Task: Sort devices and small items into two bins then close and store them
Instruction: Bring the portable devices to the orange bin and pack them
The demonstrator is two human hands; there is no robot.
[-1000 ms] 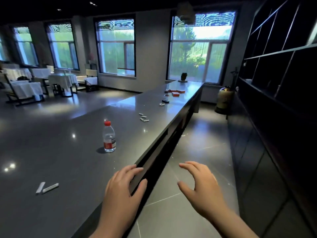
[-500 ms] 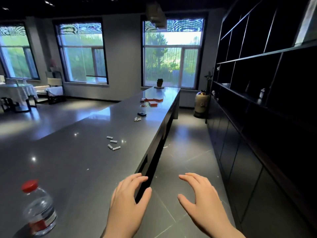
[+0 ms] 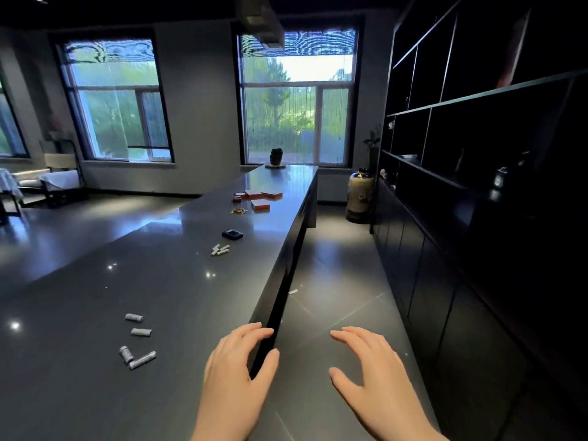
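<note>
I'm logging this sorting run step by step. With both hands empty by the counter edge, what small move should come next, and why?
Probably reach the left hand toward the four small grey cylinders lying loose on the dark counter. They are the nearest items. The right hand hovers over the floor, holding nothing, and no bin is in view.

Four small silvery cylinders (image 3: 137,340) lay scattered on the dark counter, left of the left hand (image 3: 235,374). Farther ahead of that hand lay a cluster of white cylinders (image 3: 220,250), then a flat black device (image 3: 232,234), then a small colourful item (image 3: 238,211) and three orange-edged boxes (image 3: 261,198).
</note>
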